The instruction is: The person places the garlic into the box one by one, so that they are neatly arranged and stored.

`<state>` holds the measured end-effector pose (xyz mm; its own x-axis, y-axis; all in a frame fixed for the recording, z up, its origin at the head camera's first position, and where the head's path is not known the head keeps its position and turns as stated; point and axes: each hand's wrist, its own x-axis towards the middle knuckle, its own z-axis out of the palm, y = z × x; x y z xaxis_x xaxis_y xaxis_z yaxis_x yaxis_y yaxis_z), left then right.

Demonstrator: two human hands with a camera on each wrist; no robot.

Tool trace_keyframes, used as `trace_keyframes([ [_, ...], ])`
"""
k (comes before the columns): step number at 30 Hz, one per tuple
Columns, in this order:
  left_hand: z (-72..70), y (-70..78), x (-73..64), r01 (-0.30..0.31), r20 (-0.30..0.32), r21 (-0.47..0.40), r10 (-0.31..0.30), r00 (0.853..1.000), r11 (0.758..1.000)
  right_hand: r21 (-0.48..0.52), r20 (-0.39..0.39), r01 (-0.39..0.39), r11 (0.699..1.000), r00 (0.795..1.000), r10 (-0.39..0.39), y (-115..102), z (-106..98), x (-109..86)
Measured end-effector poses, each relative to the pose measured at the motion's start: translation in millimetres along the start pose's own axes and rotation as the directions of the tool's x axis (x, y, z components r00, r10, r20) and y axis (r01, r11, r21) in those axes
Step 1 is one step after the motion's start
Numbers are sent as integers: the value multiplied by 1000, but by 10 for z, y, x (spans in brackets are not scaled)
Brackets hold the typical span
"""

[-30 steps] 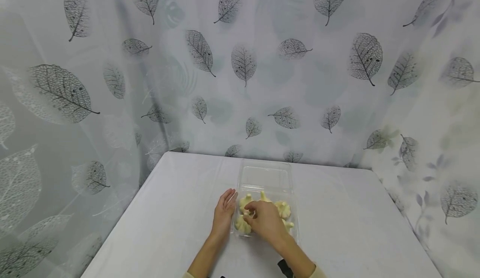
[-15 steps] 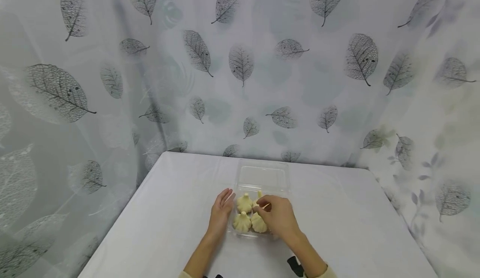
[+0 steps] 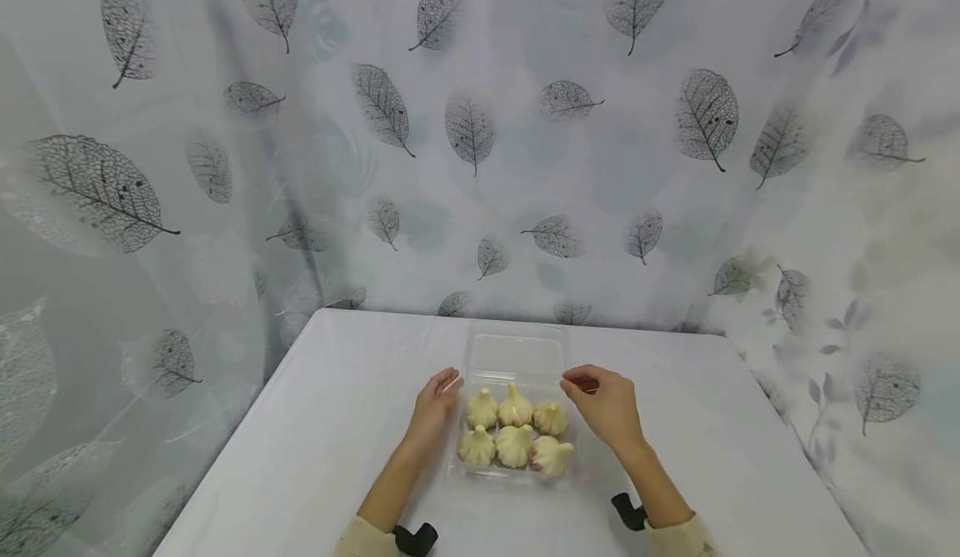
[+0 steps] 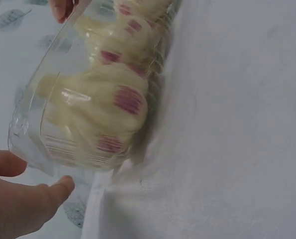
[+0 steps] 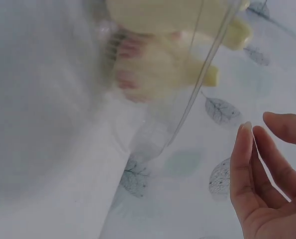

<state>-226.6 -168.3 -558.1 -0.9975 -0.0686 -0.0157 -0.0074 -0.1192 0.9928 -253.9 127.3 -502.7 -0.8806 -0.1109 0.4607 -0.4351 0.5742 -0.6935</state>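
A clear plastic clamshell box (image 3: 498, 475) sits on the white table, its lid (image 3: 517, 353) folded back. Inside it, whitish garlic bulbs (image 3: 514, 445) stand in two rows, some with purple patches. My left hand (image 3: 433, 411) is beside the box's left side, fingers extended; in the left wrist view its thumb and a finger are near the clear wall (image 4: 31, 134), and contact is unclear. Just past the box's right side is my right hand (image 3: 609, 407), holding nothing. The right wrist view shows its relaxed fingers (image 5: 242, 164) apart from the thumb.
White cloth covers the table (image 3: 697, 440), which extends to both sides of the box. A leaf-printed curtain (image 3: 480, 207) hangs behind and along the sides. Each wrist carries a black mount (image 3: 416, 539).
My right hand has moved right, from above the garlic bulbs to the box's right side, uncovering both rows. My left hand has stayed along the left side. The head view has shifted slightly.
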Motion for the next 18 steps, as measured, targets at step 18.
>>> trace_keyframes([
  [18, -4, -37, 383, 103, 51, -58, -100, 994, 993, 123, 228, -348, 929, 921, 315, 668, 89, 208],
])
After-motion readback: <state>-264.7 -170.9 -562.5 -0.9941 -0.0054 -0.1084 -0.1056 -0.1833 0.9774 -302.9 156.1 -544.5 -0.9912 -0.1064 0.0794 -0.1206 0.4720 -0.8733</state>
